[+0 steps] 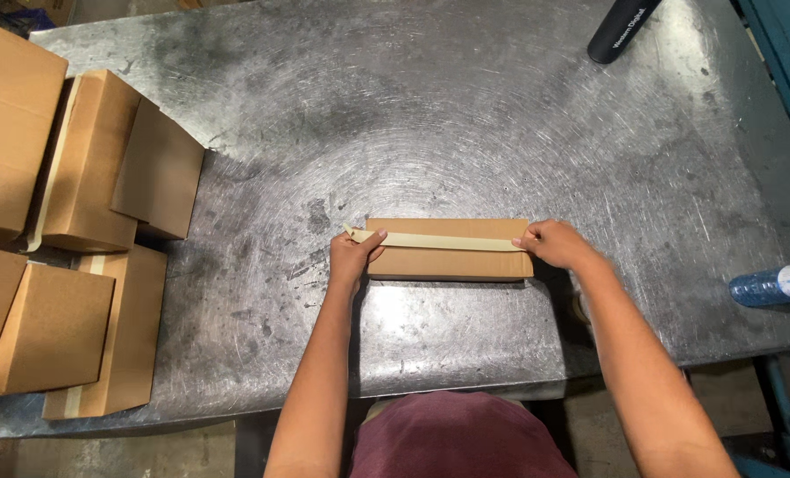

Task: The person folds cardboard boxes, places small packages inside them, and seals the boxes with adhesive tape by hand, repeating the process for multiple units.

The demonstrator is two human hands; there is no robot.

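A: Dead centre of the scratched grey metal table (466,115) lies the flat brown cardboard box (448,263), long side running nine to three o'clock, with a pale strip of paper tape (439,241) laid along its top.

B: And the person has a hand at each end! The left hand (352,257) sits at the nine o'clock end, fingers curled together, thumb pressing the tape down at the corner. A little tail of tape pokes out past the box edge there.

A: The right hand (558,245) is at the three o'clock end, fingers bunched and pressed onto the tape where it meets that edge. Whether it is pinching the strip or only pressing, the view does not tell.

B: Over at nine o'clock, well apart, a cluster of stacked brown cardboard boxes (85,159), some taped.

A: At one o'clock a dark cylindrical bottle (620,26) lies tilted at the far edge; at three o'clock a clear blue plastic water bottle (774,285) lies on its side.
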